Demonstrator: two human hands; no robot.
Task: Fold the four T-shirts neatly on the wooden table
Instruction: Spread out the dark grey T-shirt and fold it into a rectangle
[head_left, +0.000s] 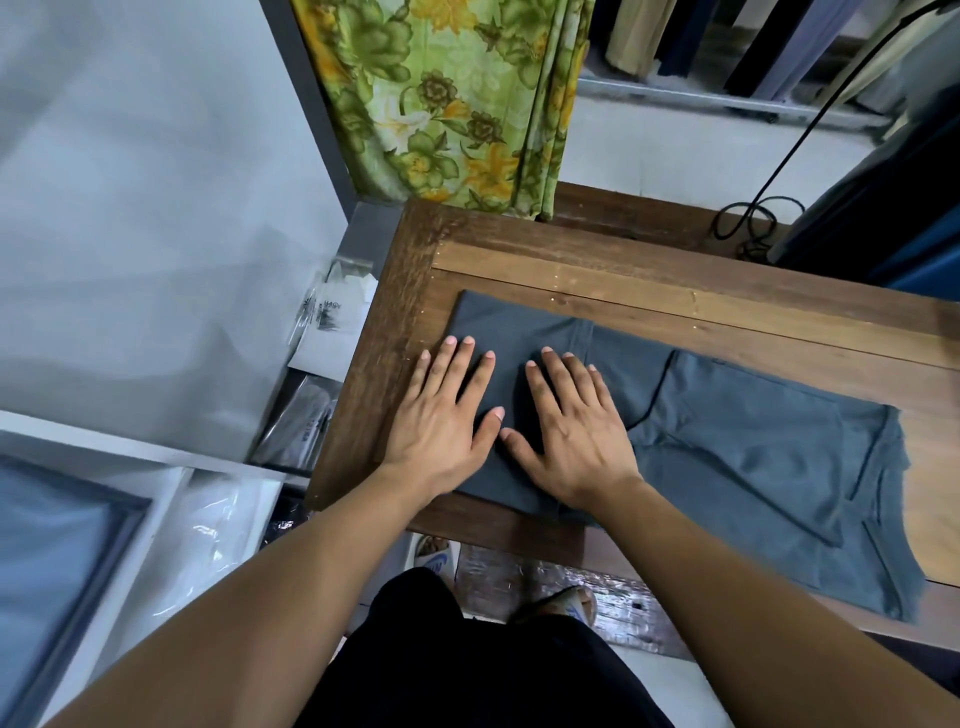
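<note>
Wooden tabletop. Grey T-shirt lies across it, left part folded over, rest spread flat to the right. Left hand and right hand press flat on the folded part, fingers straight and spread, thumbs nearly touching.

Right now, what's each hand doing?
Left hand: open, flat on the grey T-shirt.
Right hand: open, flat on the same T-shirt.

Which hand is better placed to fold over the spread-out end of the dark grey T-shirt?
Probably the right hand: it rests nearest the spread end of the dark grey T-shirt; the left hand presses the folded part.
</note>
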